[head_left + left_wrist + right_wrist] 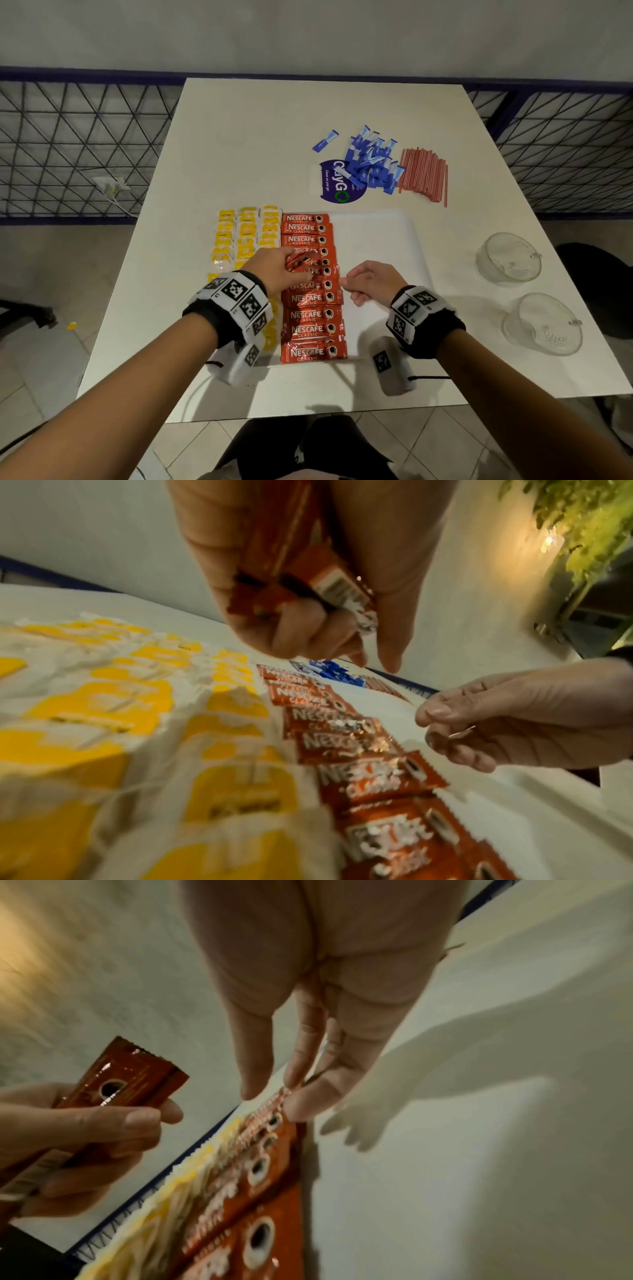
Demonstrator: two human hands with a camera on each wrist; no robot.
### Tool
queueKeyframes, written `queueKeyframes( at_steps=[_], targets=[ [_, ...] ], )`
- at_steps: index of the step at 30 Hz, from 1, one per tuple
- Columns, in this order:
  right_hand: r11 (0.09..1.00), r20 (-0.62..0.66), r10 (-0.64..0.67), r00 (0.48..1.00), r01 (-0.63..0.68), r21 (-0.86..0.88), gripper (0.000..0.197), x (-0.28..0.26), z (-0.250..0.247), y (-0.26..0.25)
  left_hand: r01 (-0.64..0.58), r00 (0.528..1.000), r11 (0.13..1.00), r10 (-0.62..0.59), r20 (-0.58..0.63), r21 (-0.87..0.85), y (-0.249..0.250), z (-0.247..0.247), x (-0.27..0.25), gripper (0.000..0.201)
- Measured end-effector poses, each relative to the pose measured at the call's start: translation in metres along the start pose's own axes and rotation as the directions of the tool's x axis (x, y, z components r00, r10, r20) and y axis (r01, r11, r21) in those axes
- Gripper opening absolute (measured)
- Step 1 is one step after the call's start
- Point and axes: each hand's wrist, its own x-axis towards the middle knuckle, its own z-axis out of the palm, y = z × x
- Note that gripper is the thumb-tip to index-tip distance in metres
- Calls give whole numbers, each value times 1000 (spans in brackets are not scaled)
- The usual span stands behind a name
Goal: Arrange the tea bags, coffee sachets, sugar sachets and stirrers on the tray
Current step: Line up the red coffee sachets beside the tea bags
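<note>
A white tray holds columns of yellow tea bags on its left and one column of red coffee sachets beside them. My left hand hovers over the middle of that column and grips a few red coffee sachets in curled fingers. My right hand is just right of the column, holding nothing, its fingertips touching the serrated right edge of a laid sachet. Blue sugar sachets and red stirrers lie in loose piles on the table beyond the tray.
Two glass bowls stand on the table to the right of the tray. A purple round sticker lies under the sugar pile. The tray's right half is bare. A dark railing runs behind the table.
</note>
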Motion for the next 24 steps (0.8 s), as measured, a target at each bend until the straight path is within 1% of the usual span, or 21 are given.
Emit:
queueKeyframes(
  at_steps=[2, 3, 5, 7, 8, 11, 14, 16, 18, 19, 22, 24],
  targets=[
    [998, 29, -64, 997, 64, 25, 26, -4, -4, -12, -5, 1000, 984, 9, 23, -179, 6, -2, -2, 22],
    [994, 59, -103, 993, 101, 31, 28, -7, -6, -19, 11, 998, 957, 8, 65, -289, 9, -2, -4, 13],
    [984, 130, -176, 976, 175, 21, 32, -11, -6, -34, 74, 986, 871, 11, 169, -486, 16, -2, -9, 7],
    [974, 173, -223, 959, 225, 10, 30, -14, -4, -47, 115, 972, 800, 33, 234, -590, 21, -3, -13, 3],
    [971, 181, -236, 955, 240, 1, 26, -14, -2, -51, 118, 967, 779, 51, 249, -616, 24, -4, -15, 2],
    [958, 168, -269, 948, 281, -51, 13, -14, 0, -60, 90, 969, 751, 87, 233, -655, 28, -5, -17, 3],
    [954, 156, -284, 946, 295, -56, 12, -12, -4, -61, 84, 971, 740, 89, 220, -668, 31, -4, -19, 7],
    [955, 170, -289, 942, 297, -23, 10, -11, -5, -60, 95, 968, 747, 85, 236, -658, 32, -4, -21, 14],
    [961, 181, -277, 944, 275, 41, 9, -11, -7, -56, 121, 965, 751, 65, 255, -649, 31, -3, -23, 27],
    [962, 179, -271, 946, 261, 77, 9, -10, -9, -54, 138, 965, 748, 46, 258, -649, 30, -3, -24, 31],
    [956, 136, -279, 951, 261, 134, 11, -9, -18, -47, 177, 970, 753, -24, 242, -634, 22, -4, -26, 27],
    [949, 126, -295, 947, 276, 151, 9, -10, -23, -44, 187, 970, 757, -42, 238, -627, 13, -5, -27, 25]
  ],
)
